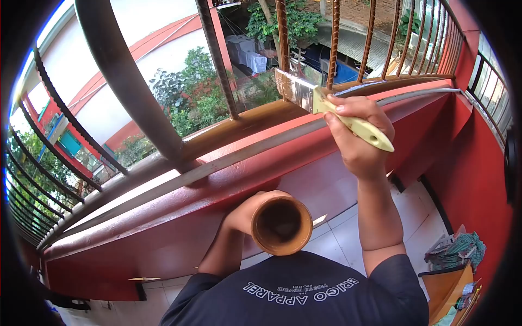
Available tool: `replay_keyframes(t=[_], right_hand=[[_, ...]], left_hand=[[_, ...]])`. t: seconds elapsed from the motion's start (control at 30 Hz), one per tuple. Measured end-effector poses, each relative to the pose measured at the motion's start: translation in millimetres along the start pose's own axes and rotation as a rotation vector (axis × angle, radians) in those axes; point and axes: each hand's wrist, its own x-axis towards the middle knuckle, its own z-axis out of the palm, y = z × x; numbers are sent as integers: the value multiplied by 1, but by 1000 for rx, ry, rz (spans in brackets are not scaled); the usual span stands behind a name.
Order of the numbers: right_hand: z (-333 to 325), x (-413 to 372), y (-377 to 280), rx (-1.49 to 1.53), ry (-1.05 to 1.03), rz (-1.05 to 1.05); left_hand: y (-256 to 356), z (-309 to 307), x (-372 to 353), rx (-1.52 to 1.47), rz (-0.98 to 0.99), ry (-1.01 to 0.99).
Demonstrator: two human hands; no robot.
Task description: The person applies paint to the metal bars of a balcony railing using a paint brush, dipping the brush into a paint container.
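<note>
My right hand (356,133) grips the pale yellow handle of a flat paintbrush (321,100). The brush's brown-loaded bristles press against a vertical railing bar (282,32) just above the brown-painted bottom rail (244,122). My left hand (244,214) holds a round cup (281,225) of brown paint close to my chest, below the red ledge. The cup's open mouth faces the camera and shows dark brown paint inside.
A curved metal railing (130,92) with several vertical bars runs along the red balcony wall (163,217). Some bars are brown, others grey. White floor tiles (348,233) lie below. A wooden stool with cloths (454,261) stands at the lower right. Trees and roofs lie beyond.
</note>
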Motion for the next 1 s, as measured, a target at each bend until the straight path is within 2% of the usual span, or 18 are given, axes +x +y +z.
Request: replay_keyframes(t=[0.13, 0.23, 0.27, 0.37, 0.43, 0.5, 0.6, 0.7, 0.77, 0.83, 1.0], right_hand=[[-15, 1, 14, -20, 38, 80], [-31, 0, 23, -53, 85, 66], [-34, -2, 21, 7, 138, 140], [-24, -6, 14, 182, 138, 104], [-12, -9, 12, 66, 17, 39], [-16, -8, 22, 13, 19, 121], [-25, -5, 31, 93, 175, 132], [-16, -4, 21, -126, 159, 25], [0, -10, 8, -72, 61, 47], [7, -10, -5, -194, -19, -145], [-4, -9, 9, 87, 41, 40]], left_hand=[[5, 2, 0, -22, 1, 9], [10, 1, 3, 47, -9, -21], [10, 2, 2, 49, -2, -24], [10, 1, 4, 68, 31, -37], [10, 1, 5, 84, 46, -48], [8, 1, 4, 68, 33, -52], [5, -1, 1, 63, 20, -54], [5, 0, 0, 36, -25, -44], [3, 1, 1, 42, -11, -44], [-1, -2, 0, 70, 40, -42], [0, 0, -3, 13, 11, 6]])
